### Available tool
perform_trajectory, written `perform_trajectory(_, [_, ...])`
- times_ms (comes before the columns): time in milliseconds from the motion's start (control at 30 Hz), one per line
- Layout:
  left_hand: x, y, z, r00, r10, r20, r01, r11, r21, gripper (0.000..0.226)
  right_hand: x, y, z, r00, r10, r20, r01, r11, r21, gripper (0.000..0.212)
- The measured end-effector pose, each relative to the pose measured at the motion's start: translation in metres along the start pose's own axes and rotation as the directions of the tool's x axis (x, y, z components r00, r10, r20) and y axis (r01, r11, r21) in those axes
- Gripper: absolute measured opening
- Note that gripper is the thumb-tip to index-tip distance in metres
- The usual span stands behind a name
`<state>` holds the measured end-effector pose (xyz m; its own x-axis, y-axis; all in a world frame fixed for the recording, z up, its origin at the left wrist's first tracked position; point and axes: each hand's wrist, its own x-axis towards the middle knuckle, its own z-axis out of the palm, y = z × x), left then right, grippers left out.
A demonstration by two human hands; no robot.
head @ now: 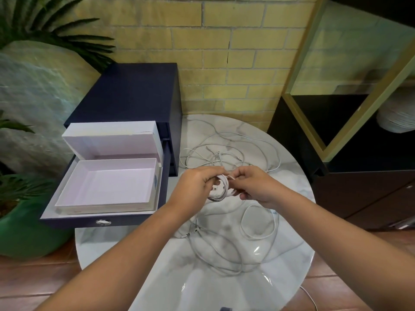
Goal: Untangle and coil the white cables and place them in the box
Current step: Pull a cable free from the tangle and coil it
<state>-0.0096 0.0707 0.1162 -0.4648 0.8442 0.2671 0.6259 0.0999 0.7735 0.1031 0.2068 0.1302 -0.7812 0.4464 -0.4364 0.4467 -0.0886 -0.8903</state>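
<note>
Above the counter (224,288), my left hand (197,182) and right hand (256,187) had fingers clamped on one small coil (221,190); the box (107,185), at left, held none, and other white cables (215,248) lay tangled near and far.

The coil (221,190) sits above the table (202,288) centre, left hand (193,187) at its 9 o'clock, right hand (256,187) at 3 o'clock. Other cables (197,232) lie on the table at 12 and 6 o'clock. Farther out at 9 o'clock — the drawer (67,219), box (112,187) inside, lid (112,142) behind it.
</note>
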Motion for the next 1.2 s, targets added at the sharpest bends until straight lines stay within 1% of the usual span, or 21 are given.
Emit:
perform_trajectory(167, [-0.002,-0.001,-0.003,1.000,-0.026,0.016,0.027,0.998,-0.050,0.042,-0.002,-0.006,-0.005,0.999,-0.016,0.041,0.008,0.982,0.188,0.013])
perform_trajectory(200, [-0.003,-0.003,-0.004,0.999,-0.037,0.007,0.037,0.998,-0.053,0.042,-0.003,-0.007,-0.008,0.996,-0.010,0.086,-0.011,0.971,0.238,0.015])
perform_trajectory(267, [-0.003,-0.006,-0.006,0.997,-0.067,-0.037,0.064,0.995,-0.071,0.042,-0.005,-0.007,-0.013,0.978,-0.013,0.207,-0.053,0.950,0.309,0.026])
perform_trajectory(333, [-0.002,-0.009,-0.007,0.994,-0.078,-0.080,0.070,0.993,-0.099,0.043,-0.007,-0.004,-0.012,0.965,-0.034,0.261,-0.057,0.941,0.334,0.033])
perform_trajectory(400, [-0.001,-0.009,-0.008,0.993,-0.068,-0.099,0.057,0.993,-0.106,0.044,-0.007,-0.001,-0.007,0.968,-0.054,0.244,-0.045,0.923,0.381,0.030])
perform_trajectory(467, [0.000,-0.008,-0.008,0.993,-0.063,-0.098,0.051,0.992,-0.114,0.044,-0.005,0.001,-0.003,0.977,-0.078,0.200,-0.006,0.922,0.386,0.027])
perform_trajectory(533, [0.000,-0.006,-0.008,0.996,-0.061,-0.069,0.052,0.991,-0.121,0.042,-0.002,0.001,-0.001,0.986,-0.112,0.120,0.068,0.946,0.318,0.027])
perform_trajectory(567, [0.000,-0.005,-0.008,0.997,-0.057,-0.047,0.051,0.992,-0.120,0.042,0.000,0.002,0.000,0.989,-0.133,0.067,0.112,0.961,0.254,0.029])
perform_trajectory(633, [-0.001,-0.003,-0.005,0.999,-0.038,0.000,0.038,0.994,-0.105,0.041,0.006,0.002,-0.001,0.981,-0.187,-0.046,0.190,0.978,0.087,0.035])
perform_trajectory(700, [-0.002,-0.003,-0.003,0.998,-0.028,0.054,0.033,0.995,-0.090,0.041,0.010,0.003,-0.005,0.952,-0.282,-0.121,0.266,0.955,-0.133,0.043])
perform_trajectory(733, [-0.002,-0.003,-0.003,0.996,-0.037,0.084,0.045,0.995,-0.090,0.040,0.012,0.003,-0.008,0.928,-0.349,-0.133,0.301,0.910,-0.286,0.047])
perform_trajectory(767, [-0.003,-0.003,-0.003,0.992,-0.052,0.112,0.063,0.994,-0.093,0.039,0.013,0.003,-0.011,0.902,-0.415,-0.121,0.325,0.835,-0.443,0.050])
perform_trajectory(800, [-0.003,-0.004,-0.003,0.989,-0.066,0.135,0.079,0.992,-0.096,0.039,0.014,0.004,-0.014,0.877,-0.471,-0.097,0.341,0.750,-0.566,0.051])
perform_trajectory(833, [-0.004,-0.004,-0.003,0.986,-0.076,0.149,0.091,0.991,-0.095,0.038,0.015,0.004,-0.016,0.857,-0.511,-0.068,0.353,0.677,-0.646,0.051])
perform_trajectory(867, [-0.004,-0.005,-0.003,0.985,-0.080,0.156,0.095,0.992,-0.088,0.038,0.015,0.005,-0.018,0.845,-0.532,-0.043,0.357,0.623,-0.696,0.051])
perform_trajectory(933, [-0.003,-0.007,-0.002,0.984,-0.073,0.162,0.082,0.995,-0.055,0.037,0.015,0.003,-0.020,0.845,-0.535,-0.022,0.338,0.565,-0.753,0.044])
perform_trajectory(1000, [-0.003,-0.008,-0.002,0.983,-0.065,0.173,0.071,0.997,-0.025,0.035,0.014,-0.004,-0.023,0.874,-0.486,0.008,0.311,0.548,-0.777,0.031])
perform_trajectory(1067, [-0.003,-0.010,-0.001,0.982,-0.077,0.175,0.078,0.997,0.002,0.033,0.011,-0.013,-0.027,0.905,-0.411,0.111,0.334,0.524,-0.783,0.019])
perform_trajectory(1133, [-0.004,-0.010,-0.001,0.978,-0.108,0.179,0.102,0.994,0.039,0.031,0.008,-0.018,-0.029,0.914,-0.353,0.199,0.362,0.492,-0.792,0.015])
perform_trajectory(1200, [-0.005,-0.009,-0.002,0.974,-0.107,0.201,0.094,0.993,0.073,0.030,0.009,-0.021,-0.029,0.913,-0.343,0.219,0.359,0.426,-0.830,0.014])
